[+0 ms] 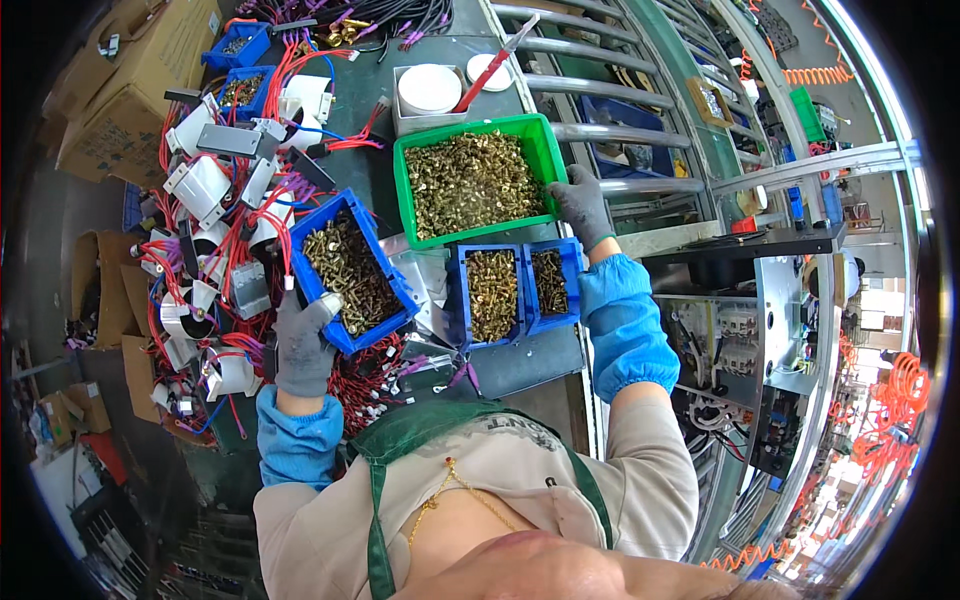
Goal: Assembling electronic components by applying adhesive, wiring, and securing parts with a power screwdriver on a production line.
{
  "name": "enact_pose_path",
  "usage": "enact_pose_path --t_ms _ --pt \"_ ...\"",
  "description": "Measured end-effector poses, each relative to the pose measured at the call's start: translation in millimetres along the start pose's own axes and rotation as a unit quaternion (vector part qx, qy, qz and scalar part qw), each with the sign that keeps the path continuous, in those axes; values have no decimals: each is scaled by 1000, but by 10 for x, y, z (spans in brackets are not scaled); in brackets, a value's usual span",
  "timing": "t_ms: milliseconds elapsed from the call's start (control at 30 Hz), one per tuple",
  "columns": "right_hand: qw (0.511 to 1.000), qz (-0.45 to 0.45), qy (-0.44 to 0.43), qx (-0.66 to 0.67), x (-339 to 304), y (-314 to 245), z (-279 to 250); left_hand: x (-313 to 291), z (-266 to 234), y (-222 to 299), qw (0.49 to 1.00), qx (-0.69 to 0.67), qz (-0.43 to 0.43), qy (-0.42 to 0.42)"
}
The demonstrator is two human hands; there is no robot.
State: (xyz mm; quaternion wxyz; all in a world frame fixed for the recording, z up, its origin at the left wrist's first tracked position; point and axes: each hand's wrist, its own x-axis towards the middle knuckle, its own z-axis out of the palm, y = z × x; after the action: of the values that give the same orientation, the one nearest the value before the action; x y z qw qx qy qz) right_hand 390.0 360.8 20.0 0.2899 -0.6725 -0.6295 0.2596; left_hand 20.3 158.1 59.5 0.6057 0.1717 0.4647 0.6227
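My left hand (303, 345), in a grey glove, grips the near left side of a blue bin (392, 270), its thumb over the rim. That bin sits turned at an angle and holds many brass-coloured screws (345, 262). My right hand (583, 207), also gloved, has its fingers on the right rim of a wide green bin (480, 236), full of small brass-coloured fasteners (470, 180). Just below the green bin stand two smaller blue bins (463, 305) side by side, with more screws in them.
Left of the bins lie piled white and grey housings (200, 190) with red wires. Behind the green bin, a grey box (402, 122) holds a white round tub (430, 88) and a red-handled tool (480, 82). A roller conveyor (600, 90) runs along the right; cardboard boxes (135, 95) stand far left.
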Motion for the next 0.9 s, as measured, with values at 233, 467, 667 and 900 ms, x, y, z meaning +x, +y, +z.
enact_pose_path --t_ms 233,467,667,900 --pt "988 85 -44 118 130 470 140 426 679 -32 991 48 -13 -127" --pt "990 107 -92 29 144 347 2 485 1007 -87 989 45 -25 -141" --pt "998 -34 -12 -42 -251 -564 -92 297 587 84 997 40 -1 -64" --pt "1000 -8 -21 -14 46 10 53 341 459 42 998 24 6 -60"
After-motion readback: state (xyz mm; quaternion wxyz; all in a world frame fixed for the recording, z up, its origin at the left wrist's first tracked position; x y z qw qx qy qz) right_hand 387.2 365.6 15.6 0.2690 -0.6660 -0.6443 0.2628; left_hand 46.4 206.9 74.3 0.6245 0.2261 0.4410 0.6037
